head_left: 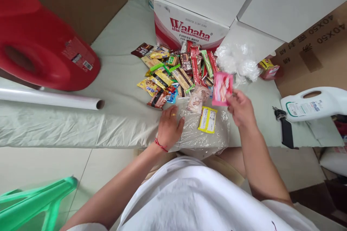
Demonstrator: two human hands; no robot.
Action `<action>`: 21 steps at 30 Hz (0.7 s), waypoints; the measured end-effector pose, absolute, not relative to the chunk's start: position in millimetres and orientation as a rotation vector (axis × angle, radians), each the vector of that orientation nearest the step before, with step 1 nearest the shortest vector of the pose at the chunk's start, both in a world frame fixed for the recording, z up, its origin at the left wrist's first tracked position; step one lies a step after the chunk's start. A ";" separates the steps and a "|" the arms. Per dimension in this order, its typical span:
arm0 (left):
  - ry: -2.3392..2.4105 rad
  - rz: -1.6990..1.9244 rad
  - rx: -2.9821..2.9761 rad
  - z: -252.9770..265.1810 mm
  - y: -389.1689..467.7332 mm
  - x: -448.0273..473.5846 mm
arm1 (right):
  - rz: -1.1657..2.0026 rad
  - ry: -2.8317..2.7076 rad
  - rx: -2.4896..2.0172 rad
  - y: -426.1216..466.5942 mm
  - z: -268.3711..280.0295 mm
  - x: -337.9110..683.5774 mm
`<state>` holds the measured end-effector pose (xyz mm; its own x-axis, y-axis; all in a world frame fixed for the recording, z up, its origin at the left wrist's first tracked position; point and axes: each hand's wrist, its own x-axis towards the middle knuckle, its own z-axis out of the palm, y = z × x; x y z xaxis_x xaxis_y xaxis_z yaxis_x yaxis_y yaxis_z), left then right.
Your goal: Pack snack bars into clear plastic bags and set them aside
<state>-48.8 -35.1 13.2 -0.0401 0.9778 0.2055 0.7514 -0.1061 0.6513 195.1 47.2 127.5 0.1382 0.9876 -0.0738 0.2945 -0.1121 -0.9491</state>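
Observation:
In my right hand point(240, 107) is a pink snack packet point(221, 87), pinched at its lower right corner and raised over the right side of a snack pile. My left hand point(170, 127) lies flat, fingers stretched, at the left edge of a clear plastic bag point(187, 137). On that bag rests a yellow and white snack packet point(208, 120). Pale pink printed packets point(195, 103) lie just above it. Behind them spreads a heap of wrapped snacks point(182, 74) in brown, yellow, red and green wrappers.
A Wahaha carton point(189, 25) stands behind the heap, beside crumpled clear plastic bags point(238, 61). A large red jug point(48, 43) and a white roll point(51, 98) are at left. To the right are a white detergent bottle point(314, 104) and keys with a black holder point(286, 130).

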 end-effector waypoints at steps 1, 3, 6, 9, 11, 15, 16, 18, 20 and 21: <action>1.853 0.907 1.833 14.5 -28.8 -50.1 | 1.104 -1.149 -1.589 27.9 111.8 202.6; 1.882 0.855 1.733 18.3 -14.3 -51.1 | 1.187 -0.963 -1.613 -6.9 84.0 207.4; 1.891 0.779 1.660 26.8 5.3 -47.4 | 1.163 -0.869 -1.635 -40.5 56.6 197.4; 1.900 0.688 1.565 35.4 14.6 -41.0 | 1.014 -0.938 -1.670 -52.7 42.9 184.0; 1.906 0.610 1.511 38.7 15.8 -38.9 | 0.940 -1.013 -1.704 -55.9 37.1 179.5; 1.860 0.538 1.489 37.7 16.2 -42.9 | 0.885 -1.152 -1.767 -63.4 28.5 182.2; 1.829 0.537 1.479 36.8 16.7 -44.7 | 0.874 -1.183 -1.782 -65.2 26.9 184.0; 1.756 0.560 1.432 36.0 18.0 -47.6 | 0.851 -1.227 -1.806 -68.0 24.4 187.4; 1.679 0.637 1.358 38.1 18.7 -48.2 | 0.838 -1.256 -1.816 -69.4 23.0 189.3; 1.642 0.686 1.320 40.3 18.5 -47.5 | 0.832 -1.270 -1.815 -69.9 22.7 189.6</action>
<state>-47.5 18.5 40.3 -0.0328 0.9543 -0.2970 0.4595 0.2783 0.8434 189.6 -69.9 22.7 0.2943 0.9517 -0.0871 0.4597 -0.2209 -0.8602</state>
